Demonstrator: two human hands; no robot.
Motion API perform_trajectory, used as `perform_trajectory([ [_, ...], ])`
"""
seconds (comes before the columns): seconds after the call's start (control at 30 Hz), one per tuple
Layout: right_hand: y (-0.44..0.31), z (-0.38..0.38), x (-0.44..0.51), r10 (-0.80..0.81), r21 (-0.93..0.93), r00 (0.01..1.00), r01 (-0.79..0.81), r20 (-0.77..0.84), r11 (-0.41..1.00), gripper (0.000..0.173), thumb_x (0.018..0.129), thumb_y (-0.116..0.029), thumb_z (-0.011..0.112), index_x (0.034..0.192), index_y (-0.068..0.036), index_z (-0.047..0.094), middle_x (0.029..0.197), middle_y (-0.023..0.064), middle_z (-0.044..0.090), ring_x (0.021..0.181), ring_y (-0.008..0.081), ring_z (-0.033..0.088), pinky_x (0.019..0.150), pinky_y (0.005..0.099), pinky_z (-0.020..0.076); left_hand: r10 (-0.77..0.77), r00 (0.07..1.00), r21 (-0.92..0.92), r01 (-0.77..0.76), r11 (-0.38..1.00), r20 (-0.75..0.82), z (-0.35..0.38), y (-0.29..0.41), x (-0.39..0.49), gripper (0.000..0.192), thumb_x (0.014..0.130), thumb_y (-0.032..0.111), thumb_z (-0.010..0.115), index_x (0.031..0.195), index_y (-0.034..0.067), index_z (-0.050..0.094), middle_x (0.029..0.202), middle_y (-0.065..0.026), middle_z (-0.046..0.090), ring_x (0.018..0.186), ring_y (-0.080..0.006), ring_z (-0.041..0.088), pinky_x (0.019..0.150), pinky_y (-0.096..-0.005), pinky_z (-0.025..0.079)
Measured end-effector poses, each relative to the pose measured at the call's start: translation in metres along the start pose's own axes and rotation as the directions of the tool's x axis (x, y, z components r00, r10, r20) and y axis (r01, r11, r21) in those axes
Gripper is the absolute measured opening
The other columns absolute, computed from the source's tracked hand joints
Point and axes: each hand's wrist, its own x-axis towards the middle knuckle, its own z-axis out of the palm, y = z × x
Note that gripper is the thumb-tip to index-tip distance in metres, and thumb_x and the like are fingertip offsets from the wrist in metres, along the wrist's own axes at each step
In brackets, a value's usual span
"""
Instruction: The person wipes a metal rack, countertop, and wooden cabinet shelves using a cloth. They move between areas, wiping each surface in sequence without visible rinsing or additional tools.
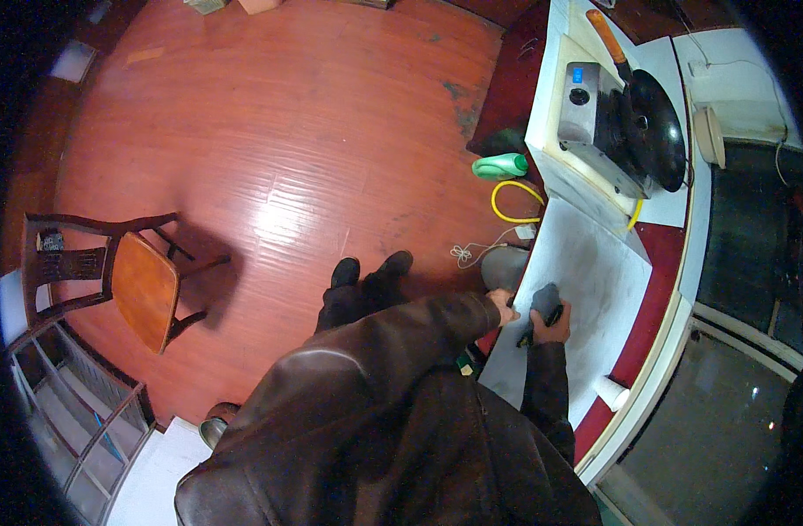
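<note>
My right hand point(554, 325) is closed around a dark grey cloth-like bundle point(546, 299) above the white countertop point(595, 263). Part of the bundle is covered by my fingers. At the front edge of that countertop is my left hand point(504, 307), its fingers bent by the rim; whether it grips the edge or a small dark thing there, I cannot tell. Grey smudges mark the white surface. A white cylinder, perhaps a cup or roll point(611, 393), lies toward the back edge, nearer my body.
On the raised counter beyond, a stove point(582, 118) carries a black wok point(654, 131) with a wooden handle. Below are a green bottle point(500, 166), a yellow hose point(495, 202), a white cord point(464, 253) and a grey container point(502, 266). A wooden chair point(145, 289) stands at left.
</note>
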Motion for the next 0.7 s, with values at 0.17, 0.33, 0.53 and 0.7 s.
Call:
perform_trajectory([
  [0.17,-0.004,0.013,0.007,-0.110,-0.039,0.994,0.110,-0.002,0.993,0.063,0.062,-0.026,0.079,0.115,-0.011,0.050,0.103,0.0131,0.063,0.095,0.0303,0.062,0.084,0.0394,0.0486,-0.123,0.992,-0.053,0.123,0.991,0.013,0.002,-0.017,0.011,0.052,0.062,0.026,0.078,0.109,0.007,0.065,0.101,-0.0145,0.067,0.097,-0.0258,0.062,0.085,-0.0334,0.048],
  [0.33,-0.023,0.014,0.014,-0.101,-0.037,0.994,0.102,0.040,0.994,0.063,0.063,-0.028,0.079,0.117,-0.011,0.049,0.105,0.0150,0.063,0.095,0.0340,0.062,0.084,0.0422,0.0490,-0.041,0.981,-0.368,0.110,0.923,0.190,-0.010,-0.009,0.012,0.065,0.064,0.017,0.079,0.122,0.004,0.054,0.098,-0.0107,0.068,0.086,-0.0199,0.064,0.080,-0.0307,0.051],
  [0.53,-0.030,0.011,0.016,-0.110,-0.049,0.994,0.111,0.029,0.993,0.062,0.064,-0.030,0.078,0.116,-0.011,0.049,0.102,0.0173,0.063,0.095,0.0362,0.061,0.082,0.0434,0.0490,-0.016,0.953,-0.390,0.139,0.910,0.303,-0.028,0.020,-0.004,0.069,0.066,0.013,0.078,0.128,0.002,0.050,0.094,-0.0091,0.068,0.081,-0.0190,0.065,0.076,-0.0304,0.052],
  [0.7,-0.025,0.012,0.017,-0.129,-0.063,0.991,0.130,0.031,0.989,0.065,0.064,-0.031,0.078,0.117,-0.010,0.048,0.104,0.0203,0.063,0.096,0.0386,0.061,0.082,0.0444,0.0487,0.034,0.943,-0.441,0.122,0.889,0.330,-0.014,0.000,0.010,0.062,0.067,0.011,0.076,0.122,0.000,0.053,0.096,-0.0106,0.068,0.083,-0.0205,0.065,0.076,-0.0331,0.052],
])
